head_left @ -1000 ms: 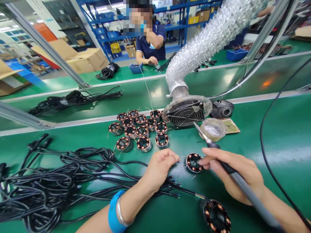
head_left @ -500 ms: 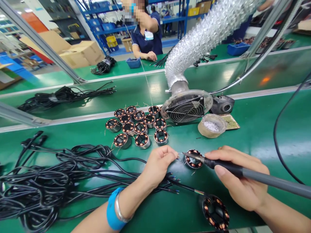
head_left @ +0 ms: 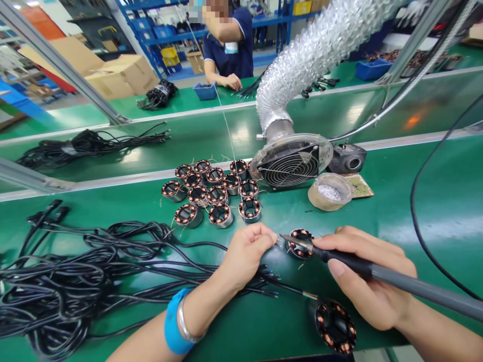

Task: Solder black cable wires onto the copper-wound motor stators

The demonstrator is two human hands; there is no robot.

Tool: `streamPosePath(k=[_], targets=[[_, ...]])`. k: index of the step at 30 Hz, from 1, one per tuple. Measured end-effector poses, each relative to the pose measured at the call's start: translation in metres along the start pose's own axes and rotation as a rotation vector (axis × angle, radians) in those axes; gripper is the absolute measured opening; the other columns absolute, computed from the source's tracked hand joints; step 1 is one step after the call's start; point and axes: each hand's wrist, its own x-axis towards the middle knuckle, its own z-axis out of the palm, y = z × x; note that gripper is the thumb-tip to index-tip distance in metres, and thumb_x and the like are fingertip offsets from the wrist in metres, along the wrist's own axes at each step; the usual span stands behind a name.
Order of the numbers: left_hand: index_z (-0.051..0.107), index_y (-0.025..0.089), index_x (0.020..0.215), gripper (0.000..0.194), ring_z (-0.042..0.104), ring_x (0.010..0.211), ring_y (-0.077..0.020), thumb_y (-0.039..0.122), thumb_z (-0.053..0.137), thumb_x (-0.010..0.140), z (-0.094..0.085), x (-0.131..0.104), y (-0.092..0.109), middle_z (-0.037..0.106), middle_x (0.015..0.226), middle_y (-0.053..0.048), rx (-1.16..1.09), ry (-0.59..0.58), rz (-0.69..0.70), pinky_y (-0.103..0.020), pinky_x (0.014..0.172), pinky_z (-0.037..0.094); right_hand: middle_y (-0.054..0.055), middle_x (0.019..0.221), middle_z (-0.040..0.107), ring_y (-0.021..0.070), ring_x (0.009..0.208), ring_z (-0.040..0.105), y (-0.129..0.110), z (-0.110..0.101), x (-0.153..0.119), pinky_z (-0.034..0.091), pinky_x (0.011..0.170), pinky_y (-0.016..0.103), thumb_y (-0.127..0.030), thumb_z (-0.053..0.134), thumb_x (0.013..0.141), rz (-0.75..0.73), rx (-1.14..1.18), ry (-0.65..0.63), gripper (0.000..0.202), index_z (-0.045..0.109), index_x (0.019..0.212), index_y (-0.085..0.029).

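Note:
My left hand [head_left: 247, 249] is closed in a pinch on the end of a black cable, whose thin wires poke out past the fingertips. In my right hand [head_left: 373, 276] is a soldering iron [head_left: 349, 261], held like a pen. Its tip points left, at the wires by my left fingers; whether it touches them I cannot tell. Behind the tip sits a copper-wound motor stator [head_left: 300, 244], partly covered by the iron. Nearer the front edge, another stator [head_left: 335, 328] lies tilted with a cable joined to it. Several loose cable ends [head_left: 269, 276] lie below my left hand.
Several stators [head_left: 219, 213] stand grouped behind my left hand. Black cables [head_left: 75, 281] are heaped at left. A fume extractor fan [head_left: 290, 168] on a foil duct [head_left: 298, 65], and a tub of silvery bits [head_left: 326, 196], stand behind the iron. A co-worker [head_left: 228, 50] sits across.
The soldering iron's tip has moved slightly left, closer to the wires at my left fingertips. My left hand keeps its pinch. The view has shifted a little.

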Motion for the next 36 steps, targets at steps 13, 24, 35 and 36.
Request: streamPosePath(k=[13,24,35,36], targets=[[0.058,0.016,0.061,0.017,0.027,0.041,-0.0041,0.030,0.066,0.066,0.000,-0.001,-0.001,0.036,0.044,0.010,0.000,0.002,0.001,-0.020,0.045,0.025,0.003,0.066,0.060,0.0149,0.051,0.052,-0.004,0.001,-0.004,0.043,0.046,0.030,-0.006,0.053,0.076,-0.174,-0.020,-0.046,0.036,0.064,0.108,-0.019],[0.059,0.016,0.061,0.015,0.021,0.040,-0.0035,0.029,0.065,0.066,0.000,-0.002,0.000,0.032,0.042,0.011,-0.002,0.005,-0.004,-0.019,0.044,0.022,0.004,0.069,0.063,0.0140,0.053,0.052,0.000,0.003,-0.004,0.043,0.048,0.029,-0.005,0.053,0.078,-0.180,0.007,0.002,0.028,0.067,0.101,-0.013],[0.057,0.017,0.062,0.017,0.021,0.041,-0.0041,0.031,0.065,0.067,0.000,-0.001,0.000,0.033,0.044,0.011,-0.001,-0.016,-0.011,-0.020,0.045,0.023,0.006,0.080,0.067,0.0162,0.062,0.060,0.005,0.002,-0.002,0.051,0.053,0.031,-0.006,0.055,0.081,-0.230,-0.009,0.037,0.038,0.065,0.116,-0.016],[0.057,0.017,0.063,0.019,0.020,0.041,-0.0043,0.033,0.066,0.068,0.000,-0.002,0.001,0.032,0.044,0.011,0.000,-0.031,-0.011,-0.020,0.045,0.023,0.005,0.080,0.068,0.0161,0.062,0.061,0.008,0.003,-0.002,0.052,0.053,0.030,-0.006,0.055,0.083,-0.230,-0.017,0.038,0.040,0.063,0.120,-0.017]])
